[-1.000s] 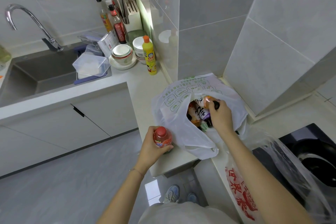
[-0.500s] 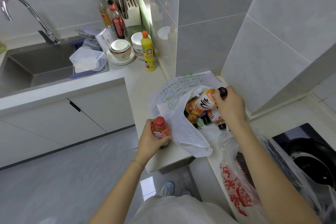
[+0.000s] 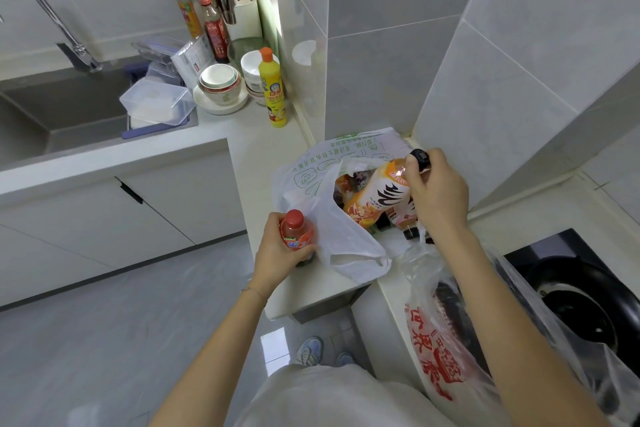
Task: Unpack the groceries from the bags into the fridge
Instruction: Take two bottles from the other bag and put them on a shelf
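So, nearest me the clear bag (image 3: 440,350) with red print slumps over the counter (image 3: 263,156) edge by the stove (image 3: 571,288). I can't tell what's inside it.

Next up, my left hand (image 3: 277,250) has its fingers wrapped round the body of the red bottle (image 3: 297,230), which stands on the counter touching the white bag (image 3: 346,246).

A bit further, my right hand (image 3: 438,194) is clamped on the neck of the orange bottle (image 3: 377,198), fingers curled just under the black cap (image 3: 418,157). The bottle is tilted, with its bottom end in the bag's mouth among more bottles.

My guess on handling: it looks full, so fairly heavy, and the plastic is stiff. The label is glossy and could slide in the fingers. The neck is a decent hold because the cap gives a ledge, but for carrying I'd go round the body. The bag is thin floppy film, so it'll probably cling and drag along. Neither hand is free to pin it down.

Way back there's a yellow soap bottle (image 3: 273,90), stacked bowls (image 3: 219,83) and the sink (image 3: 52,107). No fridge in view.
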Demonstrator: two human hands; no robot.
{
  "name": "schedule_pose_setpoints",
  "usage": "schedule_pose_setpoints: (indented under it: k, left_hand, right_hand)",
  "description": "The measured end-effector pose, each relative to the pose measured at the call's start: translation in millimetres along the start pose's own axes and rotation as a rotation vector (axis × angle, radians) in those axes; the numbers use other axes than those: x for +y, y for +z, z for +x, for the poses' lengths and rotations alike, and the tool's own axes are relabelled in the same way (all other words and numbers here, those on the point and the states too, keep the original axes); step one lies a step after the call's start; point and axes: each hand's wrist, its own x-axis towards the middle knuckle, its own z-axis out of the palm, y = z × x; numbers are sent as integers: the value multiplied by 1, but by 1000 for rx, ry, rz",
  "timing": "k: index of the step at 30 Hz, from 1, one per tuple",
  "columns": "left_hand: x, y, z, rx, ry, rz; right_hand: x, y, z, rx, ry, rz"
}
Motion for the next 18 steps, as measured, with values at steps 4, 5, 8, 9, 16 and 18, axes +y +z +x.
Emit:
schedule_pose_setpoints:
  k: [4, 5, 8, 9, 16, 18]
  left_hand:
    - [0, 2, -2, 14, -12, -23]
    - [-1, 2, -2, 19, -14, -30]
    - [-1, 3, -3, 31, -16, -46]
    - [-1, 3, -3, 32, -15, -52]
    - [-1, 1, -3, 13, 7, -69]
    - [0, 1, -4, 20, 16, -60]
  right_hand:
    - [-12, -9, -1, -34, -103, 99]
    - [-15, -8, -2, -72, -120, 105]
    - [-19, 4, -11, -173, -184, 38]
    - [-17, 11, -15, -198, -220, 3]
    - [6, 44, -42, -408, -289, -161]
    - [10, 49, -46, -443, -267, -156]
